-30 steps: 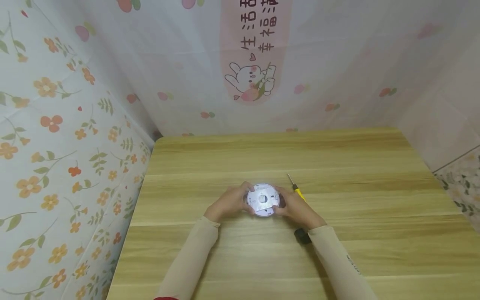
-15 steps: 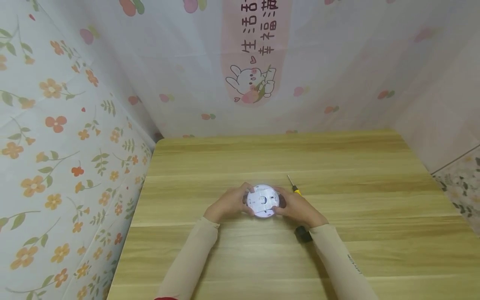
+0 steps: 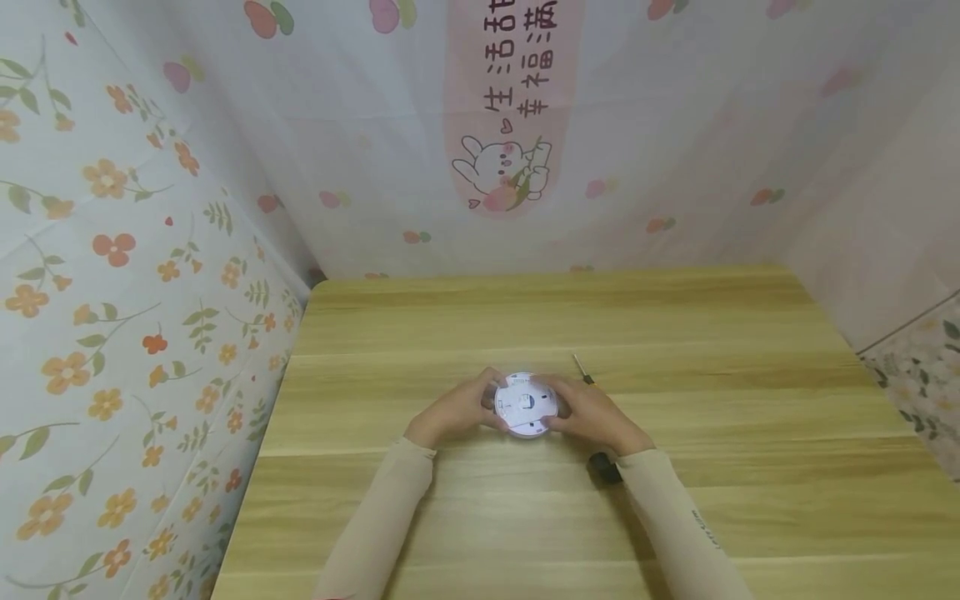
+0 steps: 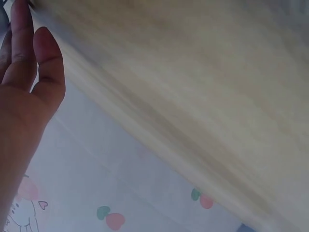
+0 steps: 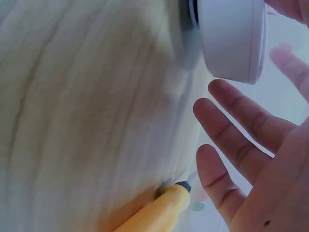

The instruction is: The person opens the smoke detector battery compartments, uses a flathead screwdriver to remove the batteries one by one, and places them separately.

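Observation:
Between both hands is a round white device (image 3: 517,407), shaped like a smoke detector, its flat face with printed marks, slots and a central hole turned up in the head view. My left hand (image 3: 467,406) grips its left rim, thumb at the near side and a finger at the far side. My right hand (image 3: 592,410) holds the right rim, with the thumb on the near edge and the index finger over the far edge. In the right wrist view the device's smooth side (image 5: 231,38) shows, and the other fingers (image 5: 234,137) spread beneath it.
A screwdriver lies just beyond my right hand; its thin shaft (image 3: 580,365) shows in the head view and its yellow handle (image 5: 157,210) in the right wrist view. A small black object (image 3: 602,467) sits beside my right forearm. The wooden table (image 3: 420,333) meets a printed curtain (image 3: 360,150).
My right index finger has slid over the device's far rim onto its face. The device has tilted slightly, showing more of its near side. My right hand now covers the screwdriver's yellow handle.

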`<state>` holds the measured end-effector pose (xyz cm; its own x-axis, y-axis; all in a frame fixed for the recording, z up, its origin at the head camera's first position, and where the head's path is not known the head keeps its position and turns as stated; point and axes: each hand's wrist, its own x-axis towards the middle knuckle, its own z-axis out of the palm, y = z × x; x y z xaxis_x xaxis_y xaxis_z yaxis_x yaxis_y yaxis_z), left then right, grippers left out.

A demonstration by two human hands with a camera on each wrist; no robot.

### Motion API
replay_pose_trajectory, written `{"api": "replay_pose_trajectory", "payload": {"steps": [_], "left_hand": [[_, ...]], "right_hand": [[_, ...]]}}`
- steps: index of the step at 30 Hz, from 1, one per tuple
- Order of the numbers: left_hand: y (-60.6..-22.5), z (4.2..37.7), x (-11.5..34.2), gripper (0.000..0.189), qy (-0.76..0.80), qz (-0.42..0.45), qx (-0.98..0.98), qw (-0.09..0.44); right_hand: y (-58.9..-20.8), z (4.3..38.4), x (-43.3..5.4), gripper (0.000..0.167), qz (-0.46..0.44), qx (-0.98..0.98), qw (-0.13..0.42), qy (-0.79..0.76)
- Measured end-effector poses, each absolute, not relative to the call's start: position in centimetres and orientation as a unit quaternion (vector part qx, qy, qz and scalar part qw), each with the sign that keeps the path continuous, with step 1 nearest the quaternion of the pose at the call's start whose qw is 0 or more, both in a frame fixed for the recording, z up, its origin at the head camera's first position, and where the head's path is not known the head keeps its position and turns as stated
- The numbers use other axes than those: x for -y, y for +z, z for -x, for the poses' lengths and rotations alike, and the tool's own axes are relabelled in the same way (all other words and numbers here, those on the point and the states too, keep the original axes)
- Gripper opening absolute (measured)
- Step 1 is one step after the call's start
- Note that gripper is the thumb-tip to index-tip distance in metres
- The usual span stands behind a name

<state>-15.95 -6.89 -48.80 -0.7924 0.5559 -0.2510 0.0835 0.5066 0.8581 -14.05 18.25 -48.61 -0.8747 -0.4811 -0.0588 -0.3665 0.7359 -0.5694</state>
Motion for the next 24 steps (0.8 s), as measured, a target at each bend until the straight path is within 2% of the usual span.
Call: {"api": "replay_pose_trajectory", "payload": {"steps": [11, 17, 24], "left_hand": [[-49.6, 16.3, 7.2, 0.086, 0.496, -0.208, -0.798, 0.272], [-49.7, 16.3, 6.9, 0.089, 0.490, -0.219, -0.798, 0.275], [-49.8, 16.4, 6.3, 0.104, 0.451, -0.245, -0.821, 0.251]], "right_hand": [[-48.3, 15.0, -17.7, 0.065, 0.247, -0.920, 0.123, -0.280], [-48.2, 15.2, -17.5, 0.064, 0.247, -0.918, 0.131, -0.282], [-48.2, 15.4, -17.4, 0.061, 0.265, -0.917, 0.120, -0.273]]}}
